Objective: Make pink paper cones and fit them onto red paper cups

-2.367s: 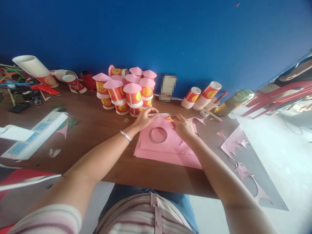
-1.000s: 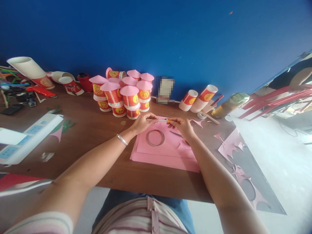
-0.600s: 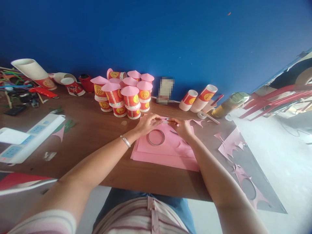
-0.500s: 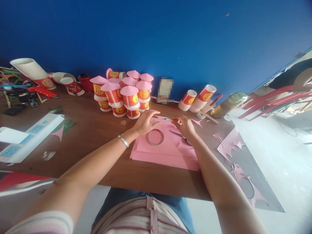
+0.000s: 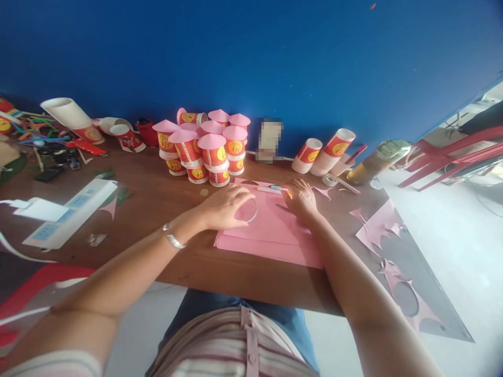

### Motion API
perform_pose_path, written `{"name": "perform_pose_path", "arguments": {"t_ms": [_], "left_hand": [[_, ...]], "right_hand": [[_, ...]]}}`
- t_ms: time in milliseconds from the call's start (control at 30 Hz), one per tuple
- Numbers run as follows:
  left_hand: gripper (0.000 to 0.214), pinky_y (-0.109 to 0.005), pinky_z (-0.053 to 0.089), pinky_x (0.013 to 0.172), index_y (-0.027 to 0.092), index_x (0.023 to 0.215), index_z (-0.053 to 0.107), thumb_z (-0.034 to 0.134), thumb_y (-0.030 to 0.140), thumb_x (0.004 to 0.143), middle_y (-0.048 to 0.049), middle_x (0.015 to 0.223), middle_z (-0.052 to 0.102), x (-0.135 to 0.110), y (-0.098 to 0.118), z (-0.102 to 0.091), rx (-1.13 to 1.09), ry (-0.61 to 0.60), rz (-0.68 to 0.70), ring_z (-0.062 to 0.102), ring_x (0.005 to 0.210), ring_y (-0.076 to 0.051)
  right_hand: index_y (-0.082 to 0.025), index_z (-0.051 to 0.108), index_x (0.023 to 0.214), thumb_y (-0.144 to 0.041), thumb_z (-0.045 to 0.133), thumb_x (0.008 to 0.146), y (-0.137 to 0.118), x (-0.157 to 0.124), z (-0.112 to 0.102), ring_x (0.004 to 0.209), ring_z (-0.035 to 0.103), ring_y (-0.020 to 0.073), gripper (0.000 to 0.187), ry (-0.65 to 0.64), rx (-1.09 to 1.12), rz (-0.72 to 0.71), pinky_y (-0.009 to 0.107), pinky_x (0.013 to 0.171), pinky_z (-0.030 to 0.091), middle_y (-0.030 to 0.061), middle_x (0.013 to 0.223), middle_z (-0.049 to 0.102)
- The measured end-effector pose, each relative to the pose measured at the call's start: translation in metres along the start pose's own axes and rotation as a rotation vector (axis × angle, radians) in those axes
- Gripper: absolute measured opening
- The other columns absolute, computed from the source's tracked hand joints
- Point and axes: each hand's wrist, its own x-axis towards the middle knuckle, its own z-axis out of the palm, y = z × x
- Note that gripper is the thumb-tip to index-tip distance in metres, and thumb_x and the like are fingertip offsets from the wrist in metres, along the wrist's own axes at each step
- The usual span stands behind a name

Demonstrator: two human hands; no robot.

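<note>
A stack of pink paper sheets (image 5: 275, 235) lies on the brown table in front of me. My left hand (image 5: 226, 207) rests on the paper with curved fingers laid over a thin ring (image 5: 254, 210), covering its left part. A slim pen (image 5: 269, 188) lies along the far edge of the paper. My right hand (image 5: 302, 199) lies on the sheets at the pen's right end, fingers stretched out and touching its orange tip.
Red paper cups with pink cone lids (image 5: 204, 149) stand stacked behind the paper. More cups (image 5: 326, 152), a tape roll (image 5: 330, 180) and a bottle (image 5: 373, 162) sit at the right. Pink offcuts (image 5: 377, 225) lie right. A white power strip (image 5: 70, 212) lies left.
Both hands held the pen above the paper before. The pen now lies on the far edge of the sheets, and my left hand has dropped back onto the ring.
</note>
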Motion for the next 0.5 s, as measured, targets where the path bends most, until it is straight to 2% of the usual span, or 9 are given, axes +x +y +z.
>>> {"name": "perform_pose_path", "arguments": {"t_ms": [67,167,300,400,500], "left_hand": [[0.059,-0.050,0.048,0.117,0.020,0.137,0.063,0.079,0.041,0.084,-0.0144,0.140,0.066,-0.020,-0.012,-0.018,0.060,-0.001,-0.100,0.061,0.131,-0.034],[0.054,-0.053,0.049,0.115,0.021,0.134,0.067,0.074,0.042,0.084,-0.0139,0.141,0.067,-0.050,-0.036,-0.037,0.135,-0.070,-0.284,0.060,0.132,-0.037],[0.050,-0.054,0.049,0.116,0.021,0.132,0.071,0.070,0.036,0.084,-0.0143,0.141,0.069,-0.077,-0.059,-0.041,0.150,-0.124,-0.392,0.060,0.135,-0.038],[0.050,-0.054,0.047,0.119,0.019,0.136,0.070,0.067,0.034,0.088,-0.0149,0.145,0.067,-0.079,-0.055,-0.038,0.140,-0.077,-0.361,0.059,0.137,-0.037],[0.044,-0.049,0.052,0.112,0.019,0.133,0.070,0.067,0.032,0.092,-0.0141,0.136,0.071,-0.068,-0.034,-0.033,0.104,-0.006,-0.307,0.066,0.127,-0.033]], "right_hand": [[-0.020,0.080,0.108,-0.023,0.057,0.101,0.000,0.000,-0.001,0.105,0.067,0.0294,0.024,-0.016,-0.012,-0.012,0.040,0.093,0.051,0.0122,0.108,0.079],[-0.019,0.080,0.109,-0.023,0.055,0.102,-0.002,-0.001,-0.002,0.104,0.068,0.0287,0.026,-0.049,-0.017,-0.033,0.038,0.092,0.051,0.0128,0.107,0.079],[-0.019,0.080,0.105,-0.022,0.054,0.102,-0.008,-0.002,-0.001,0.101,0.068,0.0277,0.026,-0.047,-0.047,-0.062,0.037,0.089,0.051,0.0120,0.106,0.080],[-0.019,0.080,0.106,-0.018,0.056,0.100,-0.011,-0.006,-0.006,0.101,0.068,0.0274,0.024,-0.053,-0.079,-0.119,0.037,0.089,0.050,0.0115,0.107,0.079],[-0.020,0.079,0.101,-0.018,0.056,0.101,-0.010,-0.019,-0.018,0.100,0.067,0.0261,0.022,-0.067,-0.118,-0.191,0.036,0.086,0.050,0.0101,0.108,0.079]]}}
